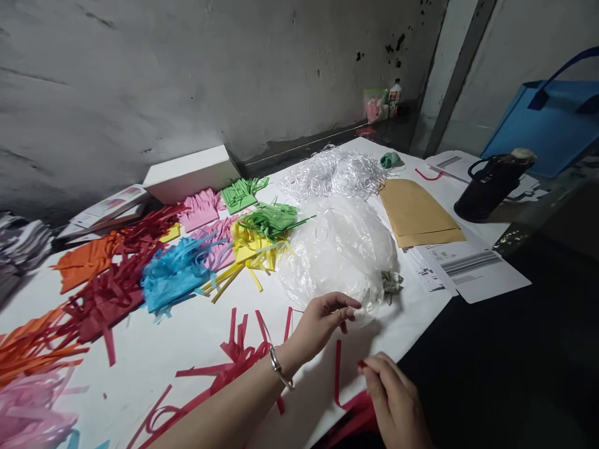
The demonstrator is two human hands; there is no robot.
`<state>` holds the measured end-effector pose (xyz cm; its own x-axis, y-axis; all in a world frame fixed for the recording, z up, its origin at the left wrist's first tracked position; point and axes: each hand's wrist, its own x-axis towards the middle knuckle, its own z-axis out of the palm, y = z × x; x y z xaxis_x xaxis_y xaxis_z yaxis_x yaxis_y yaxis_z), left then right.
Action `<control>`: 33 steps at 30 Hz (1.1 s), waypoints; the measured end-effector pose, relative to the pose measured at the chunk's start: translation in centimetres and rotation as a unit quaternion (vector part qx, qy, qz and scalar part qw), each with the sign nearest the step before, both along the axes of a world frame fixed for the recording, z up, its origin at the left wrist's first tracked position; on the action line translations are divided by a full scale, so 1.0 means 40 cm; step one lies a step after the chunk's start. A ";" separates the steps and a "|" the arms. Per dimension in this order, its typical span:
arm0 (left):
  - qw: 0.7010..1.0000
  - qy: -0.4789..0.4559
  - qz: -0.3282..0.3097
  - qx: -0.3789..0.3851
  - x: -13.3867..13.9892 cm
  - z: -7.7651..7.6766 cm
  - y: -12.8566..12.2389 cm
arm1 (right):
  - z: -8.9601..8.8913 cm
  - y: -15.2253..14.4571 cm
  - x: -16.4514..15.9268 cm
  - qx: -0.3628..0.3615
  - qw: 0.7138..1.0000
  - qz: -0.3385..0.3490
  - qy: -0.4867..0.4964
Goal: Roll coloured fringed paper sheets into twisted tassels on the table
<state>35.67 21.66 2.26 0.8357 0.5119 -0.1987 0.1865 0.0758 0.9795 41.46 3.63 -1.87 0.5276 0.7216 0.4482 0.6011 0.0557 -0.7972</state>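
Observation:
My left hand (330,318), with a silver bangle on the wrist, hovers at the near edge of a clear plastic bag (337,249). Its fingers are bent and apart, and I see nothing between them. Closer to me, my right hand (395,396) is pinched closed, with a small bit of red strip (361,363) showing at its fingertips. Loose red strips (243,355) lie on the white table covering beneath my left forearm. A single red strip (337,374) lies between my hands, running down to more red material at the bottom edge.
Bundles of blue strips (175,271), yellow strips (253,246), green strips (271,218) and orange strips (88,259) spread leftward. Behind the bag lies a heap of silvery-white string (334,174). A brown envelope (418,212), black flask (491,187) and blue bag (547,125) are on the right.

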 end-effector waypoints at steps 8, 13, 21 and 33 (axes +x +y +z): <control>0.999 -0.031 0.016 -0.012 -0.018 0.005 -0.009 | 0.070 0.079 0.101 -0.052 0.987 -0.029 -0.151; 0.995 -0.040 0.009 0.088 -0.035 0.013 -0.009 | 0.073 0.105 0.102 -0.085 0.986 0.006 -0.145; 0.996 -0.045 -0.006 0.078 -0.046 0.010 -0.007 | 0.084 0.107 0.121 -0.112 0.985 0.058 -0.118; 0.999 -0.038 -0.003 0.033 -0.056 0.016 -0.013 | 0.094 0.100 0.138 -0.095 0.986 0.111 -0.082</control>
<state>33.44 21.13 2.89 0.8500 0.5172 -0.0999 0.1111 0.0093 0.9938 46.99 7.62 1.89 0.2794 0.8905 0.3590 0.7121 0.0586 -0.6997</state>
